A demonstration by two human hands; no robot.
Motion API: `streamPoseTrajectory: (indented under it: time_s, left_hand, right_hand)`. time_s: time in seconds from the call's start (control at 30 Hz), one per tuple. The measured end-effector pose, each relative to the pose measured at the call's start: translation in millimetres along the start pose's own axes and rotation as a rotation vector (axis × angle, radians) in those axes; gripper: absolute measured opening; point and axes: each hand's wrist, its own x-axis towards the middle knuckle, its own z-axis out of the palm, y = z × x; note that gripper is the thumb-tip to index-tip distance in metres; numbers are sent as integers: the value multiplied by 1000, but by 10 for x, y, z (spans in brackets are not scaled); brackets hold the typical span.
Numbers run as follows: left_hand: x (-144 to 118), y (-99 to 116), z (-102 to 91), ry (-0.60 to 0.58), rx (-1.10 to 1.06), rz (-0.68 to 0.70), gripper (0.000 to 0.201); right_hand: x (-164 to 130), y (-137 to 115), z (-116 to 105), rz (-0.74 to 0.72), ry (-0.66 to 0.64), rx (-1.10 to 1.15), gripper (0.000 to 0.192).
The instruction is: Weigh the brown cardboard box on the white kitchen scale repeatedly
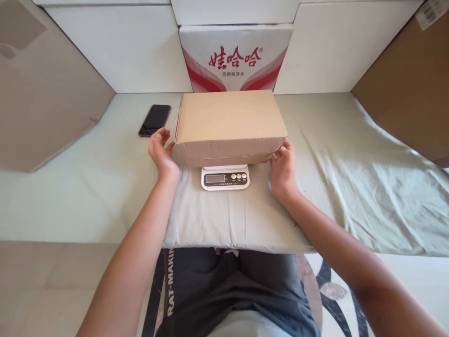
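Observation:
A closed brown cardboard box (229, 124) rests on a small white digital kitchen scale (225, 178) at the middle of the cloth-covered table. My left hand (160, 150) is cupped against the box's lower left corner, fingers apart. On the other side, my right hand (283, 164) touches the lower right corner with curled fingers. Whether either hand grips the box or only rests against it is unclear. The scale's display and three buttons show below the box's front edge.
A black phone (155, 120) lies face up left of the box. Behind stands a red-and-white carton with Chinese lettering (235, 58) among white boxes. Brown cardboard sheets (42, 89) lean at the left and right (410, 84). The pale green cloth (351, 187) covers the table.

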Motion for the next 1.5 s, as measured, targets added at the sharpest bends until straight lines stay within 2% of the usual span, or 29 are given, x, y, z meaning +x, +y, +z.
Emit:
streamPoseTrajectory:
  time_s: [0.23,0.43,0.63,0.93,1.2,1.37,1.5]
  left_hand:
    - [-56,-33,8,-90,-32,-8,33]
    - [-28,99,89,22,23,-117,31]
    - [-95,164,99,8,-58,-54,25]
    - [-128,111,136,-82,-17,-18,27]
    - [-151,107,176,-83,-10,-36,26]
    - [-156,116,168,-97,-18,-26,30]
    - [-311,171,100,-129,0,6,35]
  right_hand:
    - [103,-78,-72,23,44,45,40]
    - [169,-136,-100,74,103,100,35]
    - [109,-256,37,117,179,201,21]
    - [66,-229,52,96,142,197,19]
    - [21,-231,67,95,23,125,26]
    - [15,-209,86,89,16,139,24]
    - [7,-208,66,49,21,100,28]
